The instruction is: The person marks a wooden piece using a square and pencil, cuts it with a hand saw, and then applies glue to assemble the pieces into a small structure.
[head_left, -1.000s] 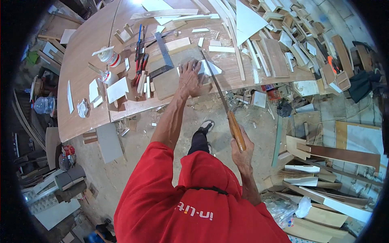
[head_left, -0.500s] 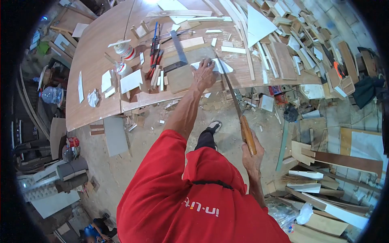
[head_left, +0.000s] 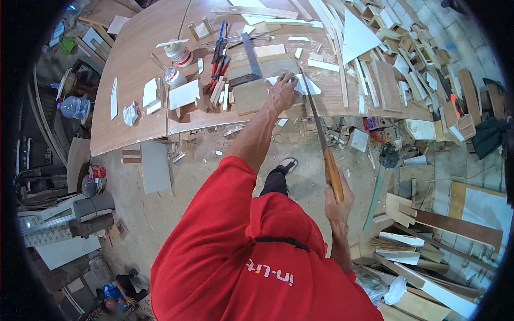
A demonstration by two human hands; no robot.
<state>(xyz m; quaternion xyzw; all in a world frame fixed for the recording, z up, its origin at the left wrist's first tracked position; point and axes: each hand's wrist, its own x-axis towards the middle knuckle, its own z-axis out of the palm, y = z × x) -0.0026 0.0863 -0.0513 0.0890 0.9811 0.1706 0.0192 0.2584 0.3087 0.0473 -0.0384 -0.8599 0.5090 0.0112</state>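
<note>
My left hand (head_left: 282, 92) presses down on a white piece (head_left: 312, 87) near the table's front edge, its fingers bent over it. In my right hand (head_left: 340, 200) is the wooden handle of a handsaw (head_left: 318, 125). The narrow blade runs up and left across the white piece, just right of my left hand. A dark metal square (head_left: 250, 56) lies left of my left hand, over a flat brown board (head_left: 249, 97). Red and black clamps (head_left: 217, 67) lie further left.
The wooden table (head_left: 136, 69) bears glue containers (head_left: 178, 52), wood strips and a white triangular panel (head_left: 357, 36). Scrap wood is piled at the right. Offcuts litter the floor (head_left: 209, 176). Another person (head_left: 119, 293) is low at the bottom left.
The view has shifted, so the table's things appear further right. My left hand stays on the white piece. The saw still crosses it, its handle slightly lower relative to the table edge.
</note>
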